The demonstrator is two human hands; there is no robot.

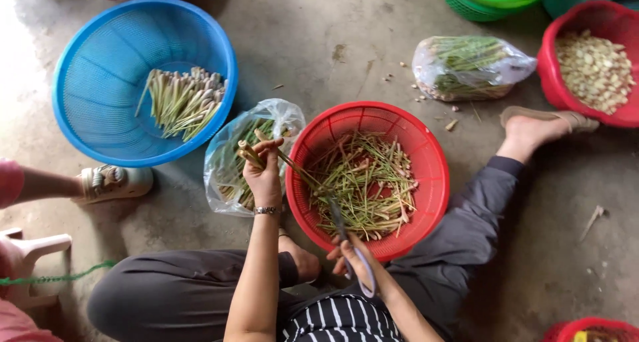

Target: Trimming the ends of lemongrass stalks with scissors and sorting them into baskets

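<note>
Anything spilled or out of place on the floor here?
Minor only: pale cut bits lie scattered on the concrete floor beside the right-hand plastic bag of stalks, outside any basket. One more scrap sits right of the person's leg. The baskets stand upright; nothing looks damaged.

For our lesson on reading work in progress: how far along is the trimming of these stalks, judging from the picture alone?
Done: a small pile of trimmed stalks lies in the blue basket, and the red basket holds cut scraps. In hand: the left hand holds a few stalks over the red basket, and the right hand holds a knife. Left: two plastic bags still hold stalks.
</note>
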